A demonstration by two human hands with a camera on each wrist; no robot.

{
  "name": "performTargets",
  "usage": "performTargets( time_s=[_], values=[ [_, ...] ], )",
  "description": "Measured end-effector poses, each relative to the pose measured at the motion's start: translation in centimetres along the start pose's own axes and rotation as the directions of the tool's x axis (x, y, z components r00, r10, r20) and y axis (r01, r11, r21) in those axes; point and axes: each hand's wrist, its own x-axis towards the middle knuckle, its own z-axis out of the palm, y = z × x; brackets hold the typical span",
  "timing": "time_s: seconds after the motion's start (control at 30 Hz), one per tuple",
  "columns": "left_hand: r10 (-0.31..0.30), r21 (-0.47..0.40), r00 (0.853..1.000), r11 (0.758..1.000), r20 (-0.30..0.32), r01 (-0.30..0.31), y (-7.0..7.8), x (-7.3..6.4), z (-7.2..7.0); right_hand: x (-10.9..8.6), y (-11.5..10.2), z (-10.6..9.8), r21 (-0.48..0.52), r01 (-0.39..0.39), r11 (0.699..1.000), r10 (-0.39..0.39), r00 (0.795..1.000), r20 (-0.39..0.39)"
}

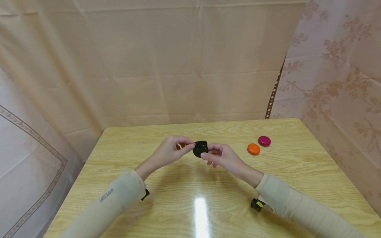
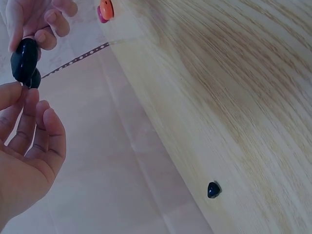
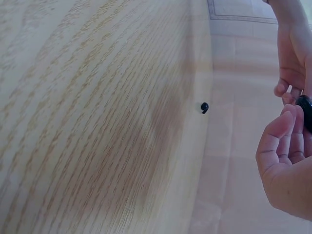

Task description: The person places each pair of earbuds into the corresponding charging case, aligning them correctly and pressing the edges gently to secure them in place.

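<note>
A black, glossy earbud case (image 1: 200,150) is held up over the table between both hands, its lid raised. My right hand (image 1: 224,158) grips the case body from the right, thumb on the near side. The thumb and forefinger of my left hand (image 1: 169,150) pinch at the left edge of the case, near the lid. Whether a small piece lies between those fingertips is hidden. One loose black earbud (image 3: 204,107) lies on the table by its far edge; it also shows in the left wrist view as a small dark earbud (image 2: 213,189).
An orange round case (image 1: 253,149) and a magenta round case (image 1: 264,141) lie close together on the wood-grain table (image 1: 166,211), right of the hands. Beige cloth (image 1: 178,66) hangs behind the table, and patterned cloth (image 1: 339,82) hangs at the right.
</note>
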Motion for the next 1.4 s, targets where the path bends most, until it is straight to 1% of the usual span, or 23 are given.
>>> performTargets(
  time_s=[0.1, 0.23, 0.33, 0.4, 0.47, 0.53, 0.6, 0.67, 0.77, 0.9, 0.97, 1.03, 1.1, 1.17, 1.23, 1.33, 1.4],
  values=[
    [-0.001, 0.001, 1.000, 1.000, 0.000, 0.001, -0.3, 0.0, -0.1, 0.0, 0.1, -0.1, 0.000, 0.002, 1.000, -0.002, 1.000, -0.002],
    [-0.037, 0.028, 0.999, 0.999, 0.007, 0.037, -1.1, -0.1, -0.5, -0.1, 0.2, -0.3, 0.001, -0.003, 1.000, 0.003, 1.000, -0.007],
    [-0.082, 0.093, 0.997, 0.992, 0.002, 0.082, -2.3, -0.2, -0.9, -0.1, 0.2, -0.4, -0.005, -0.005, 1.000, 0.004, 1.000, -0.007],
    [-0.130, 0.159, 0.992, 0.979, -0.007, 0.129, -3.2, -0.2, -1.3, -0.1, 0.2, -0.4, -0.009, -0.005, 1.000, 0.005, 1.000, -0.007],
    [-0.189, 0.224, 0.982, 0.956, -0.018, 0.189, -4.1, -0.3, -1.7, -0.1, 0.4, -0.4, -0.011, -0.002, 1.000, 0.002, 1.000, -0.007],
    [-0.251, 0.280, 0.968, 0.927, -0.028, 0.248, -5.1, -0.5, -2.2, -0.1, 0.5, -0.5, -0.013, 0.001, 1.000, -0.001, 1.000, -0.010],
    [-0.306, 0.316, 0.952, 0.900, -0.031, 0.300, -6.1, -0.7, -2.7, -0.1, 0.5, -0.5, -0.013, 0.002, 1.000, -0.003, 1.000, -0.010],
    [-0.347, 0.336, 0.938, 0.881, -0.024, 0.335, -6.9, -0.9, -3.2, -0.2, 0.5, -0.5, -0.012, 0.001, 1.000, -0.001, 1.000, -0.012],
    [-0.373, 0.379, 0.928, 0.860, 0.011, 0.342, -7.9, -1.2, -3.6, -0.2, 0.5, -0.5, -0.010, -0.001, 1.000, 0.001, 1.000, -0.011],
    [-0.397, 0.458, 0.916, 0.826, 0.062, 0.328, -8.5, -1.4, -3.9, -0.2, 0.5, -0.4, -0.008, 0.001, 1.000, -0.001, 1.000, -0.010],
    [-0.420, 0.482, 0.904, 0.810, 0.083, 0.333, -8.8, -1.5, -3.9, -0.2, 0.4, -0.4, -0.010, -0.002, 1.000, 0.002, 1.000, -0.009],
    [-0.445, 0.485, 0.890, 0.803, 0.102, 0.346, -9.2, -1.7, -3.9, -0.1, 0.5, -0.4, -0.012, -0.002, 1.000, 0.002, 1.000, -0.006],
    [-0.459, 0.474, 0.881, 0.804, 0.110, 0.360, -9.5, -1.8, -3.9, -0.1, 0.5, -0.4, -0.013, -0.005, 1.000, 0.005, 1.000, -0.006],
    [-0.460, 0.459, 0.881, 0.810, 0.111, 0.365, -9.9, -1.9, -3.8, -0.1, 0.5, -0.4, -0.012, -0.006, 1.000, 0.006, 1.000, -0.005],
    [-0.446, 0.451, 0.888, 0.819, 0.111, 0.355, -10.3, -2.0, -3.6, 0.0, 0.6, -0.4, -0.011, -0.009, 1.000, 0.009, 1.000, -0.005],
    [-0.395, 0.463, 0.911, 0.834, 0.122, 0.300, -11.2, -2.1, -3.4, 0.0, 0.7, -0.4, -0.009, -0.014, 1.000, 0.014, 1.000, -0.006],
    [-0.359, 0.483, 0.925, 0.837, 0.126, 0.259, -11.8, -2.2, -3.3, 0.0, 0.8, -0.4, -0.008, -0.015, 1.000, 0.015, 1.000, -0.005]
  ],
)
